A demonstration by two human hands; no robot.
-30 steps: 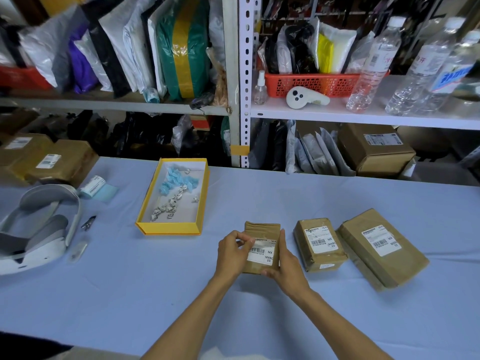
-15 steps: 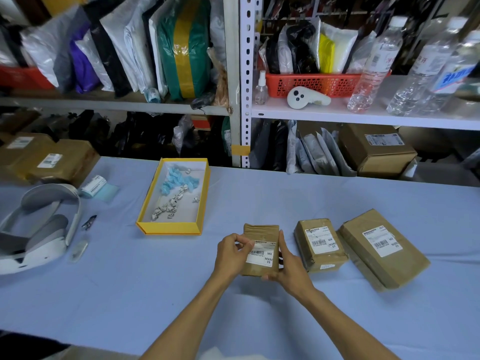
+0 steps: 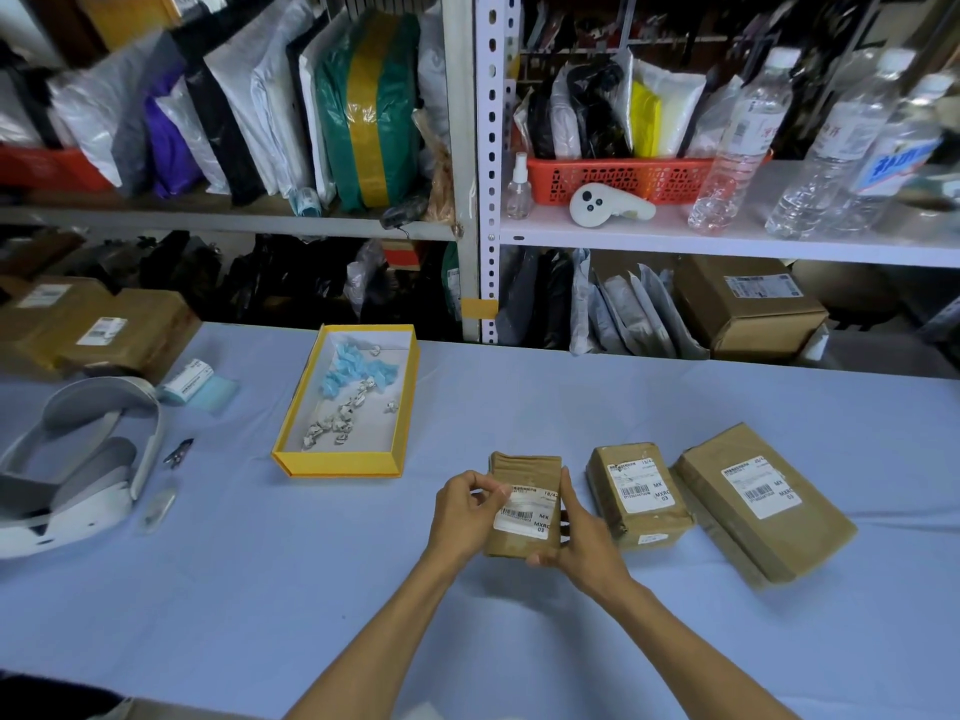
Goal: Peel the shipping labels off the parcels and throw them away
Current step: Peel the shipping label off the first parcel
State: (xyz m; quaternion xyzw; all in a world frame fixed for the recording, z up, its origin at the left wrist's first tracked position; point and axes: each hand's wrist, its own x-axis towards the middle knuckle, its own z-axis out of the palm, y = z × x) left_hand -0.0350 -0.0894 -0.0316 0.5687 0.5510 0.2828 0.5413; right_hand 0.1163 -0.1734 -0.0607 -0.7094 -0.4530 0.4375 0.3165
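Holding a small parcel just above the table, both forearms reaching in from the near edge; left hand curled at the parcel's left side, thumb and forefinger pinched together on the upper-left corner of the label; remaining left fingers folded under toward the palm; whether the corner has lifted cannot be told.

Right hand clamps the parcel's right edge; thumb straight up along that edge, other fingers wrapped beneath and mostly hidden.

Parcel is brown paper, flat and oblong, with creased folds across its far end; label is white, rectangular and glossy, printed with a barcode and black letters.

Second parcel lies just right of the right thumb, blockier, brown wrap wrinkled, white label on top; third parcel further right, larger and flatter, same wrap and label.

Box sits beyond the left knuckles and to their left; shallow, rectangular, yellow walls, white floor; crumpled white scraps and pale blue scraps inside.

Table covering is smooth light-blue cloth.
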